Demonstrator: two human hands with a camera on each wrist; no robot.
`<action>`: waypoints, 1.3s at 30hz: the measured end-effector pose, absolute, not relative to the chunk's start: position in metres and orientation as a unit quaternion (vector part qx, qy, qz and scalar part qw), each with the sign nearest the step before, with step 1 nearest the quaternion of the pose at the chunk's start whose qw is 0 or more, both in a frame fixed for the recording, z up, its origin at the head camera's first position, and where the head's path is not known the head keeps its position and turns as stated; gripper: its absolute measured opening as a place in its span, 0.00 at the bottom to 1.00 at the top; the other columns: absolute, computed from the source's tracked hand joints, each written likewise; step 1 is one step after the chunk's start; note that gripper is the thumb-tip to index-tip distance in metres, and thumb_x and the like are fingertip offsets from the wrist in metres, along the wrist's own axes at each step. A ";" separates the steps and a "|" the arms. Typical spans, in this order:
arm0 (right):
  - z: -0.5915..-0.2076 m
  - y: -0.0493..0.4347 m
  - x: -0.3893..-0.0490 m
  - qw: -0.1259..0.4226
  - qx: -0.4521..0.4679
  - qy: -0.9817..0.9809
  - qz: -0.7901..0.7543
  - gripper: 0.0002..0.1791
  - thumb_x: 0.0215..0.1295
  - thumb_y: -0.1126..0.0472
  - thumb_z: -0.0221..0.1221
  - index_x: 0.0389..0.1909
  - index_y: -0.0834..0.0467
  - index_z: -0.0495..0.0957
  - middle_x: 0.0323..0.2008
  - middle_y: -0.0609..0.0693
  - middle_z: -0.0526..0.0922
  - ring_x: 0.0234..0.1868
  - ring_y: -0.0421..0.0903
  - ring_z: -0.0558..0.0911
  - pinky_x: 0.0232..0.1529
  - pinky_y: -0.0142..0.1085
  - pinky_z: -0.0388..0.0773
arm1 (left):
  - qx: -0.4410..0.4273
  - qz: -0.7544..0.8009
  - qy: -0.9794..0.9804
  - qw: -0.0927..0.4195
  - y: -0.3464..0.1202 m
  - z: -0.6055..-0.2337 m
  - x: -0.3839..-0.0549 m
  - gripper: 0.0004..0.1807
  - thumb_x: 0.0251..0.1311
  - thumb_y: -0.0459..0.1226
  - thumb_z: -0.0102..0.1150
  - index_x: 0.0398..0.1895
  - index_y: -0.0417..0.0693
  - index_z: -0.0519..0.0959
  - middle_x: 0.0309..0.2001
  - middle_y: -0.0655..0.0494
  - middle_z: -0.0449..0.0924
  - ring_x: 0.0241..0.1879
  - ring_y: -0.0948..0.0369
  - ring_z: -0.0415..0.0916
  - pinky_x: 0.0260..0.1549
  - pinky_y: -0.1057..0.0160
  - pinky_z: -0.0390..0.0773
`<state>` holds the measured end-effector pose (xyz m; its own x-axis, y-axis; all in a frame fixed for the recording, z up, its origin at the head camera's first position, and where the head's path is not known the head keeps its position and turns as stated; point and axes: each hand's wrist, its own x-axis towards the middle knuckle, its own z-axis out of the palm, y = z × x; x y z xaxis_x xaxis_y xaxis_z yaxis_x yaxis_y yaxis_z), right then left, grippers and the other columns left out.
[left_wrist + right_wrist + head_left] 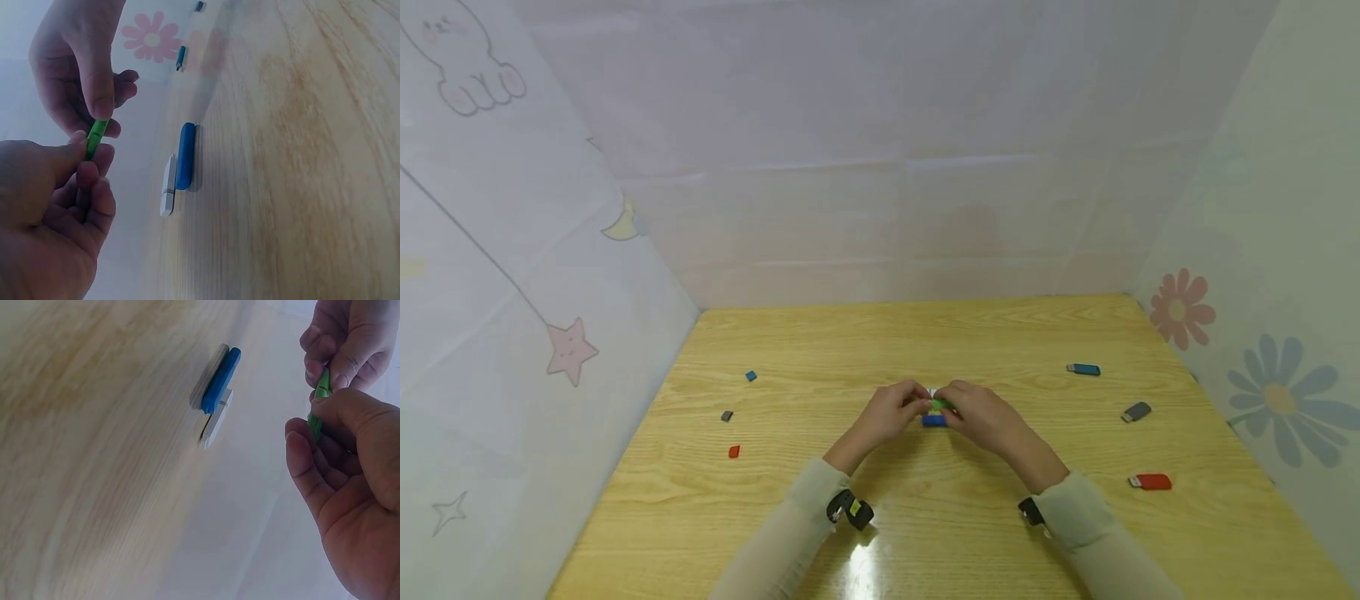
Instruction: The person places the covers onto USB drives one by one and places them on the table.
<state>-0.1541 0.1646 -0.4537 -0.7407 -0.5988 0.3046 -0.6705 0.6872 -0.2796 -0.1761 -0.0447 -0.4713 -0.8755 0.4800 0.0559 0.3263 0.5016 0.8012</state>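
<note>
A green USB stick [938, 404] is held just above the table, between the two hands. My left hand [891, 411] pinches one end of it with thumb and fingers. The other end is pinched by my right hand [983, 414]. The left wrist view shows the green stick [96, 136] with a thumb on each part; fingers cover much of it. Below the hands, a blue USB stick [185, 156] lies on the table alongside a white USB stick [168, 186]. In the right wrist view a seam shows across the green stick [322, 394].
On the table's right lie uncapped USB sticks: a teal one [1084, 369], a grey one [1137, 412] and a red one [1152, 482]. Small caps lie at left: blue [751, 376], grey [727, 416] and red [733, 452]. Patterned sheets stand around the wooden table [820, 350].
</note>
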 end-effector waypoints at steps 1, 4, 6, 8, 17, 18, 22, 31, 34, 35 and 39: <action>-0.454 0.164 -0.154 0.094 0.345 -0.914 0.190 0.11 0.66 0.67 0.66 0.49 0.62 0.82 0.40 0.51 0.83 0.34 0.40 0.81 0.34 0.30 0.80 | 0.234 0.443 0.861 0.087 -0.045 -0.471 -0.176 0.09 0.75 0.43 0.54 0.47 0.49 0.81 0.39 0.59 0.86 0.36 0.60 0.81 0.30 0.67 0.77; -0.453 0.162 -0.154 0.097 0.340 -0.916 0.187 0.11 0.67 0.66 0.65 0.49 0.63 0.83 0.41 0.52 0.84 0.36 0.42 0.83 0.36 0.32 0.82 | 0.229 0.455 0.856 0.085 -0.044 -0.471 -0.175 0.08 0.75 0.42 0.55 0.46 0.48 0.79 0.37 0.56 0.86 0.30 0.62 0.78 0.26 0.68 0.76; -0.452 0.162 -0.153 0.103 0.339 -0.917 0.183 0.11 0.67 0.66 0.65 0.49 0.64 0.83 0.41 0.53 0.84 0.38 0.44 0.84 0.36 0.33 0.82 | 0.225 0.468 0.851 0.084 -0.044 -0.470 -0.175 0.08 0.75 0.42 0.55 0.45 0.48 0.78 0.36 0.52 0.86 0.26 0.63 0.76 0.24 0.68 0.75; -0.450 0.161 -0.152 0.108 0.338 -0.918 0.179 0.11 0.67 0.66 0.65 0.49 0.64 0.83 0.42 0.53 0.84 0.38 0.45 0.85 0.36 0.33 0.83 | 0.219 0.482 0.844 0.083 -0.043 -0.470 -0.174 0.08 0.75 0.42 0.55 0.44 0.48 0.77 0.36 0.50 0.86 0.23 0.65 0.74 0.22 0.68 0.75; -0.448 0.153 -0.152 0.141 0.349 -0.911 0.170 0.09 0.67 0.68 0.65 0.47 0.65 0.83 0.40 0.54 0.85 0.37 0.47 0.85 0.36 0.35 0.83 | 0.197 0.512 0.832 0.085 -0.044 -0.467 -0.173 0.07 0.75 0.41 0.54 0.42 0.48 0.77 0.35 0.47 0.85 0.16 0.64 0.70 0.16 0.68 0.73; -0.448 0.152 -0.153 0.148 0.349 -0.910 0.166 0.09 0.67 0.68 0.65 0.46 0.65 0.83 0.40 0.54 0.85 0.37 0.47 0.85 0.35 0.35 0.83 | 0.196 0.514 0.831 0.086 -0.044 -0.467 -0.173 0.07 0.75 0.41 0.54 0.42 0.48 0.77 0.36 0.46 0.85 0.16 0.64 0.70 0.16 0.68 0.73; -0.449 0.148 -0.156 0.172 0.350 -0.906 0.162 0.10 0.65 0.68 0.66 0.46 0.65 0.84 0.39 0.54 0.86 0.35 0.46 0.85 0.34 0.34 0.83 | 0.200 0.513 0.830 0.083 -0.046 -0.463 -0.177 0.08 0.75 0.42 0.54 0.42 0.48 0.77 0.37 0.43 0.85 0.16 0.63 0.70 0.17 0.67 0.75; -0.444 0.140 -0.158 0.123 0.342 -0.912 0.188 0.12 0.67 0.66 0.65 0.50 0.64 0.83 0.44 0.56 0.86 0.39 0.47 0.87 0.37 0.35 0.84 | 0.210 0.496 0.837 0.096 -0.064 -0.470 -0.183 0.08 0.76 0.43 0.53 0.46 0.49 0.76 0.39 0.47 0.86 0.18 0.64 0.68 0.17 0.68 0.72; -0.439 0.144 -0.160 0.089 0.310 -0.929 0.180 0.16 0.68 0.64 0.65 0.54 0.63 0.81 0.48 0.56 0.85 0.39 0.46 0.86 0.37 0.36 0.84 | 0.195 0.493 0.842 0.096 -0.073 -0.468 -0.188 0.08 0.77 0.42 0.52 0.47 0.48 0.77 0.39 0.49 0.85 0.22 0.60 0.73 0.20 0.66 0.73; -0.438 0.146 -0.160 0.076 0.295 -0.936 0.174 0.17 0.69 0.62 0.65 0.56 0.62 0.80 0.50 0.56 0.85 0.39 0.46 0.86 0.37 0.37 0.84 | 0.188 0.491 0.845 0.096 -0.076 -0.469 -0.189 0.08 0.77 0.41 0.52 0.47 0.48 0.77 0.39 0.50 0.85 0.25 0.58 0.76 0.21 0.66 0.73; -0.435 0.162 -0.156 0.028 0.245 -0.957 0.151 0.18 0.71 0.60 0.63 0.59 0.59 0.79 0.55 0.56 0.83 0.40 0.46 0.86 0.38 0.41 0.84 | 0.163 0.468 0.863 0.095 -0.091 -0.470 -0.190 0.06 0.77 0.39 0.52 0.46 0.46 0.77 0.38 0.52 0.84 0.40 0.50 0.83 0.27 0.63 0.73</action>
<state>-0.1563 0.1622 -0.4346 -0.8782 -0.4609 0.1278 -0.4779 0.8341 -0.2755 -0.1904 -0.0911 -0.4703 -0.9290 0.3699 -0.0112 0.1926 0.5089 0.8390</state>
